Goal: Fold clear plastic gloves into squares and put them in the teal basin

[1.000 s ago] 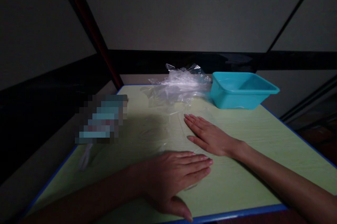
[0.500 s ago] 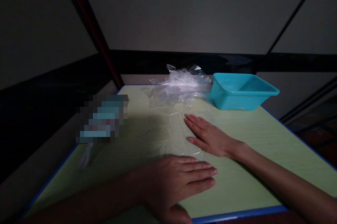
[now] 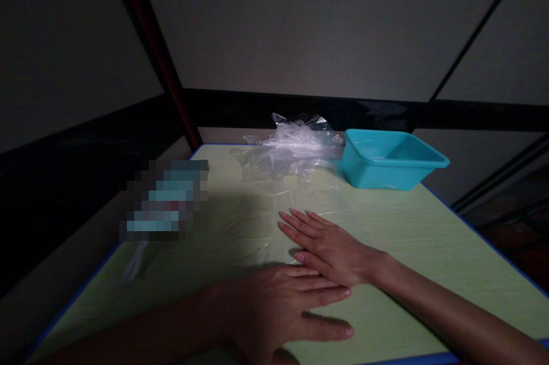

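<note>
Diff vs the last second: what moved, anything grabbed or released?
Right hand came back toward the wearer and left, so it now meets the left hand in view; can't tell if they touch. Left fingers spread wider. Nothing visibly grabbed or released. Tub, plastic pile and pixelated item stayed put; only the view shifted slightly.

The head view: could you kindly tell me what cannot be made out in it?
Head view: the item at left, masked by pixelation.
Head view: most of the floor of the tub, hidden by its near wall.
Head view: the thumb tip of the left hand, cut off by the bottom edge.
Head view: how far the film reaches under the right hand, hidden by it.
</note>
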{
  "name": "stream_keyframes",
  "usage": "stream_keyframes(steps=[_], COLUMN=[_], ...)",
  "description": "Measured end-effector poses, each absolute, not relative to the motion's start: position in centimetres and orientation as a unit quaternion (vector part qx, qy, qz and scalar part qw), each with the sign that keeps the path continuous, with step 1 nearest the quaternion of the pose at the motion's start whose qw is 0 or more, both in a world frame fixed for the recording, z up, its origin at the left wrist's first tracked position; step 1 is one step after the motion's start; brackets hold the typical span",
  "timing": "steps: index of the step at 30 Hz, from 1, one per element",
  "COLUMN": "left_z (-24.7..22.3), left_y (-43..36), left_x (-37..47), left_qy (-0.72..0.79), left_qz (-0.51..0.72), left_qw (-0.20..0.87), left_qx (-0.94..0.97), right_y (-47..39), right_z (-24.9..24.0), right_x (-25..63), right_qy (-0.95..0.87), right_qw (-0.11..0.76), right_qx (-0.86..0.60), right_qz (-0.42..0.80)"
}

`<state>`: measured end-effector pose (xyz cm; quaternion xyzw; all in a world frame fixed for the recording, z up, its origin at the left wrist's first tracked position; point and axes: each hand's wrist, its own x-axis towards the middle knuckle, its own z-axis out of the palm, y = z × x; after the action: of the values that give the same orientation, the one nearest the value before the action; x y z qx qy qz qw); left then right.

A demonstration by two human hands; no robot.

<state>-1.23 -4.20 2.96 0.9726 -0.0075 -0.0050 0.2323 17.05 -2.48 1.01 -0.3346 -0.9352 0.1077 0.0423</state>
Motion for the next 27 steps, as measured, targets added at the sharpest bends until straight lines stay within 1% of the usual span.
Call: stream_keyframes(steps=[5,10,15,21,24,27], left_z=[3.5,3.4,3.1,3.0,3.1,3.2], left_y=[-4.2,-4.1,-4.1,-4.0,-4.0,-4.1], left_x=[-1.3,-1.3,-1.3,-1.3,-1.4,-1.4], left_qy=[-0.004,-0.006,-0.017,-0.021,-0.014,-0.014], left_qz=[0.010,-0.009,0.008,0.023,0.022,0.017], left_qw=[0.243,0.229,0.220,0.219,0.224,0.233], left_qx=[0.970,0.973,0.975,0.975,0.974,0.972], right_y=[-2.0,-1.1,-0.1,0.9,0.8,0.0], right_z=[0.5,0.1,-0.3,-0.4,0.3,1.0], right_x=[17.9,19.3,21.2,23.5,23.3,21.6], right_qy=[-0.930,-0.916,-0.898,-0.883,-0.885,-0.902], right_qw=[0.049,0.048,0.057,0.043,0.052,0.079], right_qx=[-0.355,-0.395,-0.436,-0.467,-0.463,-0.420], right_qz=[0.077,0.050,0.029,0.020,0.027,0.057])
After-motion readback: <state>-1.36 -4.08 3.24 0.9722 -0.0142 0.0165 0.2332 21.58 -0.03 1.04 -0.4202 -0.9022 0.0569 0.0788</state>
